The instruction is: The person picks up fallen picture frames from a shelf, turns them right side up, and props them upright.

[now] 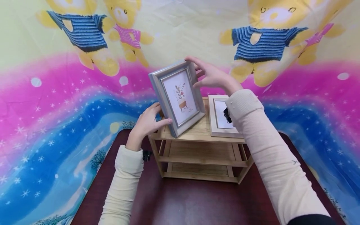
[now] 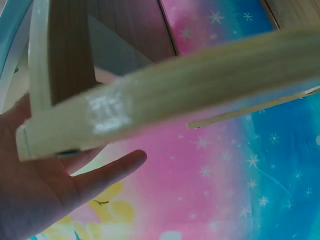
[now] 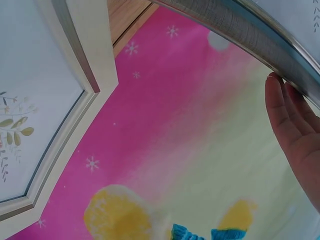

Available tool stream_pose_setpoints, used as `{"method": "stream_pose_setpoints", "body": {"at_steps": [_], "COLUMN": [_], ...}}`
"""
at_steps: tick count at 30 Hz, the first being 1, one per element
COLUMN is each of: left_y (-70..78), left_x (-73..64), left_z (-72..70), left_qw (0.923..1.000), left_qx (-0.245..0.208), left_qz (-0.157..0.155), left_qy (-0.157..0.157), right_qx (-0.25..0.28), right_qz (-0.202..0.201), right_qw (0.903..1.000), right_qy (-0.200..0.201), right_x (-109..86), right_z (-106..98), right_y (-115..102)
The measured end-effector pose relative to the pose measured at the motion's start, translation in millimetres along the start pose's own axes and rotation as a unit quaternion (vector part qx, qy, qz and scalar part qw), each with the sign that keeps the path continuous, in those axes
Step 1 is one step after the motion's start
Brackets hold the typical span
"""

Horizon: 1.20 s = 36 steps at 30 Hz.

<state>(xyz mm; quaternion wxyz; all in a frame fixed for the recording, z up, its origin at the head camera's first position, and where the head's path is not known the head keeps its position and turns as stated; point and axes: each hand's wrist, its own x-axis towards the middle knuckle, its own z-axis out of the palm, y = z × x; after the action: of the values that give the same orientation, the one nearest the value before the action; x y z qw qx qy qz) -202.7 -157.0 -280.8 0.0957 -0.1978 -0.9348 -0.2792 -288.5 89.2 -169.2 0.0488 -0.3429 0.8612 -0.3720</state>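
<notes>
A grey picture frame [image 1: 182, 126] with a potted-plant print [image 1: 181, 97] is tilted over the left part of a wooden shelf's top [image 1: 185, 135]. My left hand [image 1: 146, 123] holds its lower left side, thumb on the front and the other fingers partly hidden behind. At the upper right corner, my right hand [image 1: 212, 75] grips the edge between thumb and fingers. In the right wrist view, fingertips [image 3: 277, 82] meet the grey moulding [image 3: 240, 30]. Shelf bars [image 2: 165, 95] partly cover the left hand [image 2: 40, 185] in the left wrist view.
A cream picture frame [image 1: 222, 133] lies on the shelf's right side, partly behind the right sleeve [image 1: 261, 137]. Two lower tiers [image 1: 199, 153] sit beneath the top. The shelf stands on a dark red table [image 1: 197, 203], before a printed bear cloth [image 1: 180, 37].
</notes>
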Motion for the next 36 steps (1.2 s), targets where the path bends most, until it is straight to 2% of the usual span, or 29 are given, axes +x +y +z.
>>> {"method": "stream_pose_setpoints", "body": {"at_steps": [3, 5, 9, 12, 17, 22, 24, 27, 31, 36], "left_y": [-4.3, -7.6, -14.9, -19.8, -25.6, -27.8, -26.8, -22.5, -11.8, 7.0], "left_x": [1.9, 3.7, 6.4, 6.8, 4.1, 0.1, -0.6, -2.2, -4.3, -8.4], "left_z": [-1.4, -2.0, -2.5, -1.5, 1.2, 3.9, 5.7, 7.2, 4.3, -4.6], "left_qw": [0.9997, 0.9984, 0.9916, 0.9892, 0.9884, 0.9785, 0.9721, 0.9641, 0.9572, 0.9505], "left_qx": [-0.02, -0.05, -0.112, -0.13, -0.142, -0.184, -0.206, -0.233, -0.26, -0.283], "left_qz": [0.007, 0.023, 0.062, 0.067, 0.051, 0.054, 0.057, 0.041, 0.016, 0.02], "left_qy": [-0.009, -0.013, -0.018, -0.014, 0.02, 0.076, 0.098, 0.12, 0.126, 0.126], "right_qx": [-0.004, -0.007, -0.012, -0.016, -0.021, -0.031, -0.034, -0.036, -0.043, -0.02], "right_qz": [0.002, 0.001, -0.007, -0.016, -0.016, -0.019, -0.023, -0.025, -0.026, -0.017], "right_qw": [1.0, 1.0, 0.9999, 0.9996, 0.9994, 0.9987, 0.9981, 0.9974, 0.9962, 0.9956], "right_qy": [0.003, 0.005, 0.01, 0.016, 0.023, 0.037, 0.045, 0.057, 0.071, 0.09], "right_x": [-1.9, -2.9, -4.3, -5.8, -8.5, -9.4, -10.0, -11.1, -11.5, -11.4], "right_z": [-0.7, -1.1, -1.6, -2.3, -3.5, -3.7, -3.5, -2.8, -2.0, -0.5], "right_y": [1.9, 2.8, 4.5, 6.2, 8.0, 9.5, 10.0, 10.5, 12.1, 14.8]}}
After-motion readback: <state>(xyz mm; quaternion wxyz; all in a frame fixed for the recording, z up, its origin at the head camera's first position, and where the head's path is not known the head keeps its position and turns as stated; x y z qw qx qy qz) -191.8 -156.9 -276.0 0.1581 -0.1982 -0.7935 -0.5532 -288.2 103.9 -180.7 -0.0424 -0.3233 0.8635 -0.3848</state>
